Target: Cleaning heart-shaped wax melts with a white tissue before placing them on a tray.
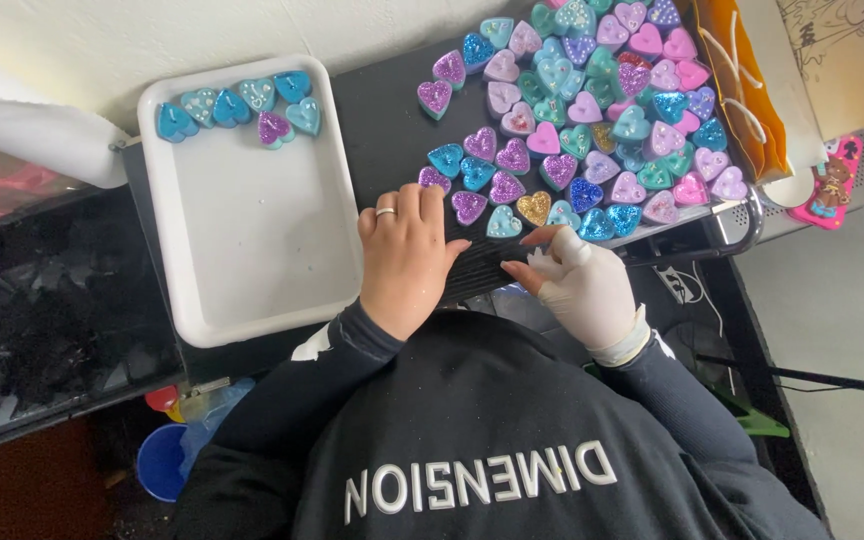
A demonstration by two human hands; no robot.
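Many glittery heart-shaped pieces in pink, purple, teal, blue and gold cover a black tray. My bare left hand, with a ring on one finger, rests knuckles-up on the tray's near edge. Its fingers curl down beside a purple heart, and whatever lies under the palm is hidden. My right hand, in a white glove, lies just right of it. Its forefinger and thumb are apart below a gold heart and a teal heart; nothing shows between them.
A white rectangular tray sits at the left with several blue, teal and purple hearts along its far end. An orange bag and a pink phone case lie at the right. A blue bucket stands below.
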